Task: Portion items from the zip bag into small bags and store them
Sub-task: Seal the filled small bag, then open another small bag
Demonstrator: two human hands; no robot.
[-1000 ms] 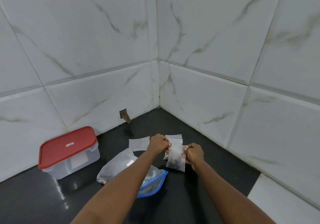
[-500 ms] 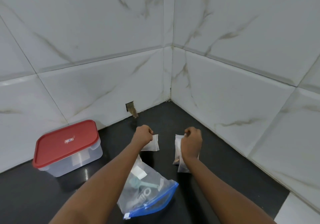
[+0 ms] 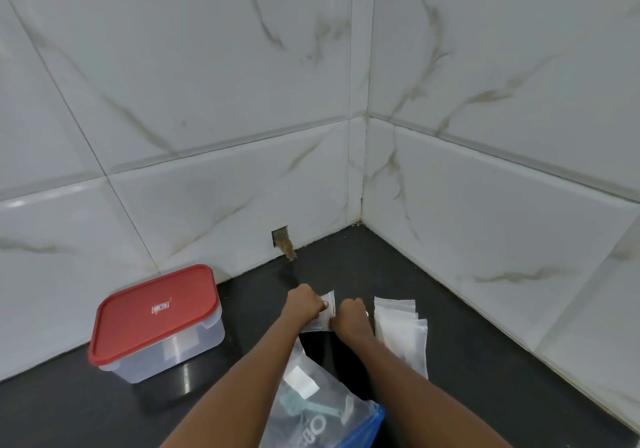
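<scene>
A person's left hand (image 3: 304, 303) and right hand (image 3: 351, 317) pinch a small clear plastic bag (image 3: 327, 313) between them, with fingers curled on its opposite edges. They hold it over a glossy black countertop (image 3: 485, 371) in a corner of white marble-veined wall tiles (image 3: 207, 101). What the small bag holds cannot be made out. Just beside the right hand lies an overlapping stack of small clear flat bags (image 3: 400, 333), their contents unclear. Nearer the camera, between the forearms, a large clear zip bag with a blue closure strip (image 3: 311, 413) rests on the counter. It holds a pale teal item, a white label and a piece with printed lettering. Well to the left stands a clear rectangular plastic container with a red lid (image 3: 156, 323), lid on, its inside unreadable through the walls. A small chipped hole (image 3: 282, 239) marks the foot of the tiles behind.
</scene>
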